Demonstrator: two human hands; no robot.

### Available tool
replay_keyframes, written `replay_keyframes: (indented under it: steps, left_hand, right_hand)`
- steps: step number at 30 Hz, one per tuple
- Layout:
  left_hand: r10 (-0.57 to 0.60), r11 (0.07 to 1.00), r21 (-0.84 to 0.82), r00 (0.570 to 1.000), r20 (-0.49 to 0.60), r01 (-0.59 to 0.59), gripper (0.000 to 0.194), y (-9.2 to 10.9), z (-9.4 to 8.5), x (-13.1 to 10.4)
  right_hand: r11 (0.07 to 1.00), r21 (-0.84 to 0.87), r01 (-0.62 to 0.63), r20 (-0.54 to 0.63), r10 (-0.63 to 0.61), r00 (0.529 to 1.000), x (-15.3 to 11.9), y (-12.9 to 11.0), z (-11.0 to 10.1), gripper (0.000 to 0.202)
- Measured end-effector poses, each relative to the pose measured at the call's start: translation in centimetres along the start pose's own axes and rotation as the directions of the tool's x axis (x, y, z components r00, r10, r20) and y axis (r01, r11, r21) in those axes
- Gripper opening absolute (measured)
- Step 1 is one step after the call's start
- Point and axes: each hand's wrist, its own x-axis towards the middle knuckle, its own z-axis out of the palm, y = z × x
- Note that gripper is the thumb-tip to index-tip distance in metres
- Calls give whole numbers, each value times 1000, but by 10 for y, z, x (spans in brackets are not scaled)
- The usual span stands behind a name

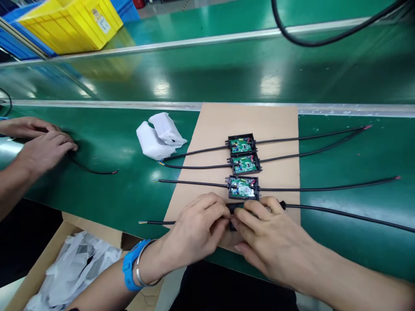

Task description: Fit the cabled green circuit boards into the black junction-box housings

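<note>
Both my hands close around a black plastic box (pixel 232 209) near the front of a cardboard sheet (pixel 214 121). My left hand (pixel 202 224) grips its left side, and my right hand (pixel 262 229) presses its fingers on the right side. Most of this box is hidden by my fingers; black cables come out at each end. Just behind it lie three open black boxes with green circuit boards, the far one (pixel 241 143), the middle one (pixel 245 163) and the near one (pixel 243 187). Each has a cable on both sides, with stripped coloured wire ends.
Crumpled white wrapping (pixel 158 136) sits left of the cardboard. A co-worker's hands (pixel 48 144) hold a black cable (pixel 90 169) at the far left. Below is a carton (pixel 48 263) with white wrapping; a yellow bin (pixel 71 26) stands on the upper shelf. A black cable loop (pixel 304 42) hangs above.
</note>
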Motion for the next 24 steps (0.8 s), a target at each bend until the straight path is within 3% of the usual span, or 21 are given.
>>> replay_keyframes:
  steps: [3,6,8,14,18,24]
  left_hand:
    - [-42,999,25,994,104,40,23,16,-4,9]
    - [-73,991,124,980,184,51,23,21,-1,15]
    - [-87,988,147,974,209,56,21,20,2,16]
    - [-132,986,130,965,225,105,20,20,3,16]
    - [-136,987,121,959,247,109,18,23,3,18]
    - [-136,989,90,958,254,116,19,24,3,16]
  right_hand:
    - [993,56,-108,-25,110,994,-14,12,-11,38]
    - [986,8,-165,-74,166,983,-23,21,-15,36]
    - [989,-20,-143,-81,141,987,-26,26,-15,33]
    - [993,12,-115,43,114,993,-23,38,-13,35]
    - [997,47,-67,72,63,995,-15,45,-11,18]
    - [998,39,-54,148,48,988,-14,45,-23,27]
